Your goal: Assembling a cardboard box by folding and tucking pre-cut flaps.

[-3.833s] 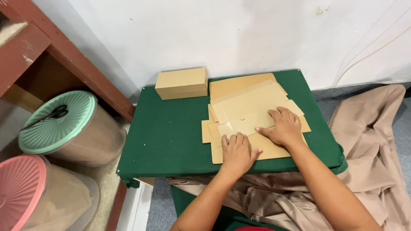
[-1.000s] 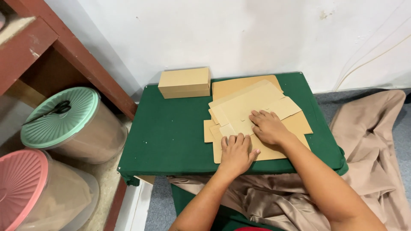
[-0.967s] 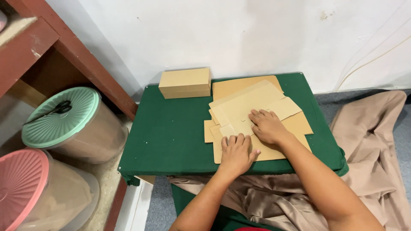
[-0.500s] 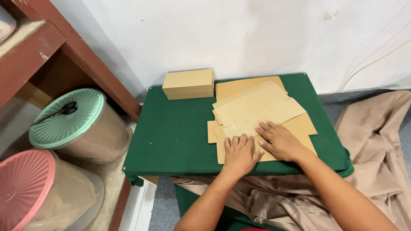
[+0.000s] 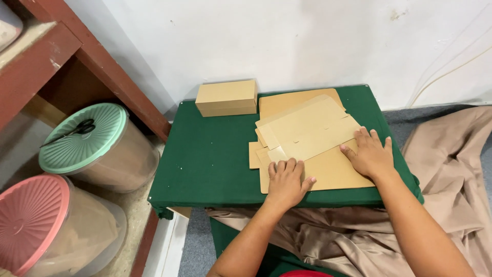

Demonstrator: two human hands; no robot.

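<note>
A flat brown cardboard box blank lies on a small green table, on top of other flat cardboard sheets. My left hand presses palm down on the blank's near left corner. My right hand lies flat on its right side, fingers spread. Neither hand grips anything. A folded, closed brown cardboard box stands at the table's far left, against the white wall.
Left of the table stand a tub with a green lid, black scissors on it, and a tub with a pink lid, beneath a red-brown wooden shelf. Tan cloth drapes over the floor at right and below the table.
My right hand has slid from the middle of the blank out to its right side. My left hand has stayed on the near left corner. The camera view has shifted slightly.
</note>
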